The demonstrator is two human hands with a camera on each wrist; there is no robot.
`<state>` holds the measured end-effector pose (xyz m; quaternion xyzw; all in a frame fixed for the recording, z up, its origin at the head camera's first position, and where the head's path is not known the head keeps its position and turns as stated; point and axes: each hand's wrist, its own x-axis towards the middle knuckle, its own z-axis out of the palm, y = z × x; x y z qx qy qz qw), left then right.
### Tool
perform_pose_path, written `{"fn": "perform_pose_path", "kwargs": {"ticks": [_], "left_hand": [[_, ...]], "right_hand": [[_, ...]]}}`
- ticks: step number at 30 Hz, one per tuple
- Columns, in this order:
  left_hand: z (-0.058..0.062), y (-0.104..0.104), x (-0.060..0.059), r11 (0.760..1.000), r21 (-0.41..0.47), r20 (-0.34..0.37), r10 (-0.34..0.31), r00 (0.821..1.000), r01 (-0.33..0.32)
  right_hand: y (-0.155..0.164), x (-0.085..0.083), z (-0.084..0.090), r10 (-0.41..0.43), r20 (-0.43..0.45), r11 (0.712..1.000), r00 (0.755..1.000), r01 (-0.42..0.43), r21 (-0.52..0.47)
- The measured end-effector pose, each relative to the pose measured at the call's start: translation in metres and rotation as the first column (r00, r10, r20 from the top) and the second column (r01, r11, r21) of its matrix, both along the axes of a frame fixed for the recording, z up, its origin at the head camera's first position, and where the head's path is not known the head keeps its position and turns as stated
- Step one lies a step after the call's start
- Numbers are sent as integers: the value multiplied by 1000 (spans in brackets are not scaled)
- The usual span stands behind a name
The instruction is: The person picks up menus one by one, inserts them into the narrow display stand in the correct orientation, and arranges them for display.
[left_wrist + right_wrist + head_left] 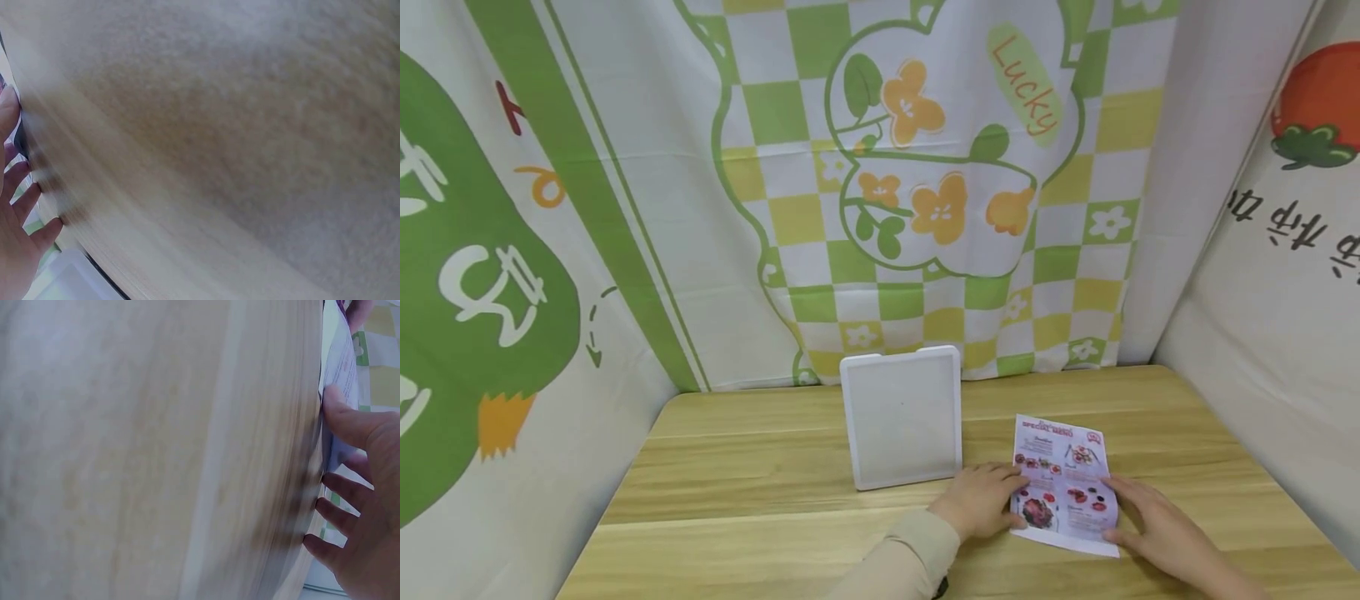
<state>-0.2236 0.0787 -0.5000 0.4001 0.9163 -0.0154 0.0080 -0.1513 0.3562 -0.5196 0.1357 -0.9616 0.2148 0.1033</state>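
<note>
A printed menu sheet (1063,487), headed "SPECIAL MENU" with food pictures, lies on the wooden table in the head view, right of the middle. At its left edge, my left hand (981,500) touches it with thumb and fingertips. My right hand (1161,529) is at the opposite edge, thumb near the lower corner and index finger higher up. In the right wrist view the right thumb (340,412) lies against the paper (340,369), while the other fingers spread with their tips on the table. The left wrist view shows the left fingers (26,203) spread likewise.
A white rectangular frame or board (904,421) lies left of the menu, just beyond my left hand. The wooden table (737,475) ends at a green and yellow checked cloth (925,317) at the back. Printed cloths also hang at both sides.
</note>
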Motion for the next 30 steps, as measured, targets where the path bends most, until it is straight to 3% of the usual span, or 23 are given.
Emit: {"fn": "perform_pose_path", "kwargs": {"ticks": [8,17,22,26,30], "left_hand": [[-1,0,0,1000,2,-20,3,1000,-3],[0,2,2,1000,-8,-31,13,999,-14],[2,1,3,1000,6,1,29,1000,-29],[-3,3,2,998,36,16,46,999,-46],[-3,5,4,990,97,53,96,994,-101]], "right_hand": [[-6,-4,4,-28,-1,999,1000,28,-37],[-12,-9,10,-149,124,982,981,161,-93],[-18,-13,12,-197,70,962,978,207,-179],[-20,-17,12,-230,31,946,973,231,-229],[-21,-19,12,-260,25,934,965,258,-247]]}}
